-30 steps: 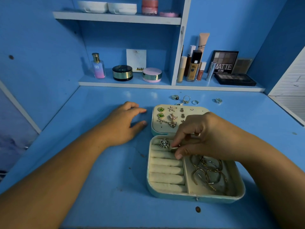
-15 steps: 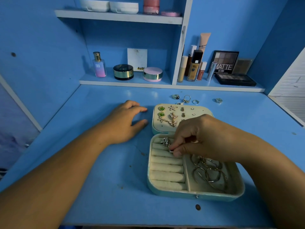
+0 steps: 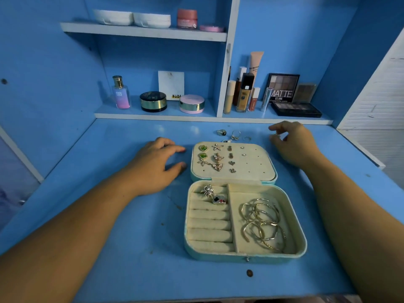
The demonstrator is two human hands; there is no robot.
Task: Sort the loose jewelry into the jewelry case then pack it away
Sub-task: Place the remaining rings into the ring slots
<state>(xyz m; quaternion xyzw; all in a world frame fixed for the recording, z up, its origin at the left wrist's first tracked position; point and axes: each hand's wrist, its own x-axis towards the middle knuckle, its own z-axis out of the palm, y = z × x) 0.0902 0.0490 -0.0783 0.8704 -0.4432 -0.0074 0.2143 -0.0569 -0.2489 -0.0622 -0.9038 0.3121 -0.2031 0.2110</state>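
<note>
The teal jewelry case [image 3: 244, 256] lies open in the middle of the blue desk. Its lid panel [image 3: 258, 169] carries several earrings. Two rings sit in the ring rolls: a silver one [image 3: 207, 190] and one with black and red marks [image 3: 219, 200]. Gold bangles [image 3: 262, 224] fill the right compartment. Loose rings [image 3: 235, 135] lie on the desk behind the lid. My right hand [image 3: 293, 143] is at the back right and pinches a small ring [image 3: 275, 134] between thumb and forefinger. My left hand [image 3: 153, 165] rests flat on the desk just left of the lid.
A low shelf behind the desk holds a perfume bottle [image 3: 120, 92], round compacts [image 3: 153, 101], foundation bottles [image 3: 244, 92] and eyeshadow palettes [image 3: 295, 109]. An upper shelf [image 3: 142, 32] carries jars. Blue walls close in on the left and right.
My right hand left the ring rolls, where a second ring now sits, and reached to the back right of the desk onto a loose ring. My left hand stayed put.
</note>
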